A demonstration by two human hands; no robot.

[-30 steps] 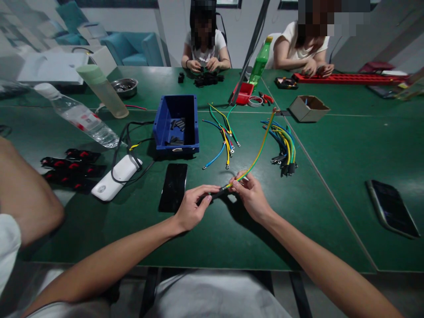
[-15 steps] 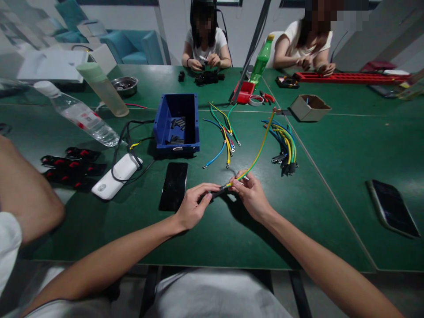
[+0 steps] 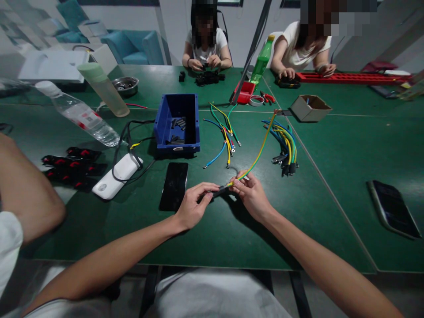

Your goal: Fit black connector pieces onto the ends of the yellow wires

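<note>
Between the finger and thumb of my left hand [image 3: 195, 204] is a short black sleeve [image 3: 219, 191]. One end of a yellow-green wire [image 3: 258, 158] runs into or against this sleeve; which of the two I cannot tell. My right hand [image 3: 251, 194] pinches the wire just beyond the sleeve, and its other end arcs up and away. A thin pale tip, perhaps of another item, shows by my right fingers. Ahead lie loose coloured wires [image 3: 228, 141] with ring terminals. Another bundle of wires [image 3: 285, 148], with black-sleeved ends, rests to the right.
A blue bin [image 3: 177, 123] holds short black pieces. Beside my left hand lies a black phone [image 3: 173, 185], with a white power bank [image 3: 117, 176] and cable farther left. Bottles, a small carton [image 3: 310, 108] and another phone [image 3: 394, 208] stand or lie around. Two people work across the table.
My hands, the sleeve and the wire hold almost the same position. Across the table, the right-hand person's hand has moved onto the small black box.
</note>
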